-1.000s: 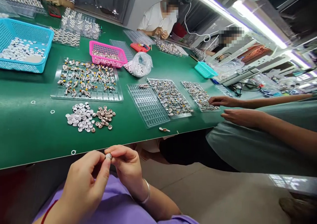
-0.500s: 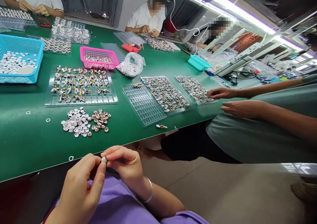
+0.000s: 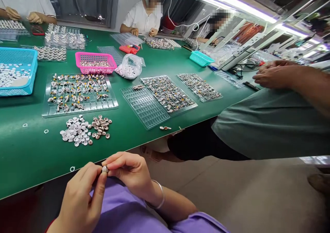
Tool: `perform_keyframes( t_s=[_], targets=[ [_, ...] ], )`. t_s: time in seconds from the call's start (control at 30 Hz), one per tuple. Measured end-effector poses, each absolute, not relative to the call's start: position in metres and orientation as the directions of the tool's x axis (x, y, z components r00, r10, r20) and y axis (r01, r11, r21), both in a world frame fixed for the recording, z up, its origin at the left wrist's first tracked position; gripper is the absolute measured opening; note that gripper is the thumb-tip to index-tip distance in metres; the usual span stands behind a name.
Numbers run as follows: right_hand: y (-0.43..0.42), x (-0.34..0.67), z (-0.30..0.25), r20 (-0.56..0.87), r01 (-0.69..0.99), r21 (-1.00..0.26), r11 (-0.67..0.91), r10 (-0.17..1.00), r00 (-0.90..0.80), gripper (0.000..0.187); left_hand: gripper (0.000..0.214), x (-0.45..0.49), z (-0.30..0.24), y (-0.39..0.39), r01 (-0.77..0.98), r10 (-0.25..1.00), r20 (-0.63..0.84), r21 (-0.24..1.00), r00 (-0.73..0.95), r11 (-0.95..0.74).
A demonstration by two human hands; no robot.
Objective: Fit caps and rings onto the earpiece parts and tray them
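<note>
Over my lap, just off the table edge, my left hand [image 3: 84, 191] and my right hand [image 3: 131, 173] meet fingertip to fingertip. Both pinch one small earbud piece [image 3: 105, 169], pale and rounded with a dark edge; fingers cover most of it. Beyond them on the green table [image 3: 31, 164] lies a pile of white round caps [image 3: 77, 130], and touching it a pile of brownish round caps [image 3: 100, 124]. A clear tray [image 3: 46, 110] behind the piles carries rows of earbud parts with yellow bits.
Two blister trays of parts [image 3: 168, 95] [image 3: 198, 87] stand to the right, with a sparsely filled tray [image 3: 144, 106] beside them. A pink basket [image 3: 96, 64], a plastic bag [image 3: 130, 66] and a blue basket [image 3: 33, 73] sit farther back. A co-worker in a grey-green shirt [image 3: 270, 119] is at right.
My hands stay pinched on the earbud piece, which has turned slightly and shows more of its pale side. The co-worker at right has lifted both hands away from the far-right tray. The view has shifted slightly.
</note>
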State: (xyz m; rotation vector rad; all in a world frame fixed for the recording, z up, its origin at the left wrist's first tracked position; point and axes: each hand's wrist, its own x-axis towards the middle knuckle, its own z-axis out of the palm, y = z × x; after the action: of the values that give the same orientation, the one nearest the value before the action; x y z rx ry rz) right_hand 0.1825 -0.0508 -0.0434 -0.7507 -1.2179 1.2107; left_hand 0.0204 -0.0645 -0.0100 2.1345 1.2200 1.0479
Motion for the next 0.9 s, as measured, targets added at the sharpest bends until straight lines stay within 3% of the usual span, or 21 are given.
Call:
perform_keyframes(
  t_s=[0.17, 0.4, 0.9],
  targets=[
    [-0.0513, 0.1849, -0.0398, 0.353, -0.209, -0.921, 0.327, 0.93, -0.102, 0.018, 0.018, 0.019, -0.0069, -0.0634, 0.46, 0.878, 0.311, 0.76, 0.363, -0.46],
    [-0.0536, 0.1858, -0.0376, 0.381, -0.135, -0.921, 0.367, 0.92, -0.098, 0.013, 0.016, 0.0198, -0.0066, -0.0648, 0.487, 0.866, 0.354, 0.721, 0.353, -0.493],
    [-0.0596, 0.1823, -0.0376, 0.363, -0.156, -0.923, 0.352, 0.931, -0.044, 0.015, 0.014, 0.0172, -0.0063, -0.0663, 0.48, 0.865, 0.355, 0.724, 0.356, -0.495]
  ],
)
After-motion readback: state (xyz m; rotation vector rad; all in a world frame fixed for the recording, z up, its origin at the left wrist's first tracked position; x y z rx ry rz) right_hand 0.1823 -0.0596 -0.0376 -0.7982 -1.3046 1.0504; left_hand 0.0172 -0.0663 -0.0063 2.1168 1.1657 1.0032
